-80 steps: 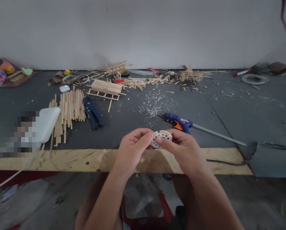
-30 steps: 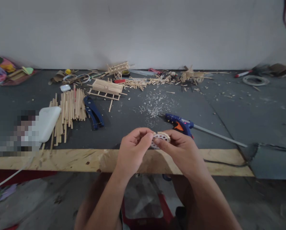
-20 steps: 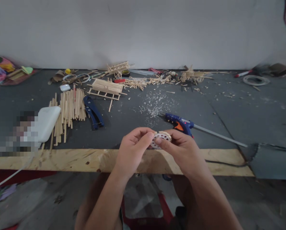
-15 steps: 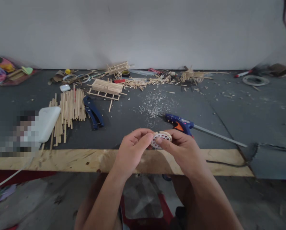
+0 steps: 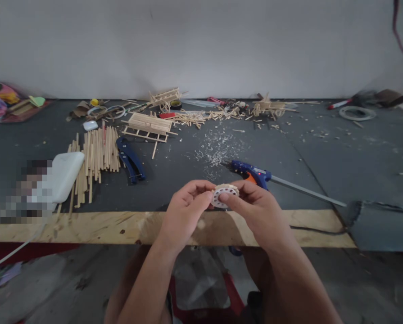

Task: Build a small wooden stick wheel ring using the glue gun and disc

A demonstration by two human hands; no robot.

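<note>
A small white wheel [image 5: 217, 199] with a ring of holes and wooden pieces along its rim is held above the table's front edge. My left hand [image 5: 189, 211] pinches its left side between thumb and fingers. My right hand [image 5: 258, 209] grips it from the right, the thumb pressed on its face. Just beyond my hands lies a blue glue gun [image 5: 248, 171] with a long glue stick in its back and a small red light lit. My fingers hide part of the wheel's rim.
Wooden sticks [image 5: 100, 153] and a blue cutter [image 5: 131, 159] lie left, beside a white power bank [image 5: 66, 175]. Farther back are a small stick-built cart [image 5: 149, 126], another stick model [image 5: 270, 107] and scattered offcuts [image 5: 191, 118]. Glue strings [image 5: 218, 148] litter the middle.
The wheel has turned slightly in my fingers, and more of its wooden rim shows. Both hands keep hold of it. The whole view has shifted a little.
</note>
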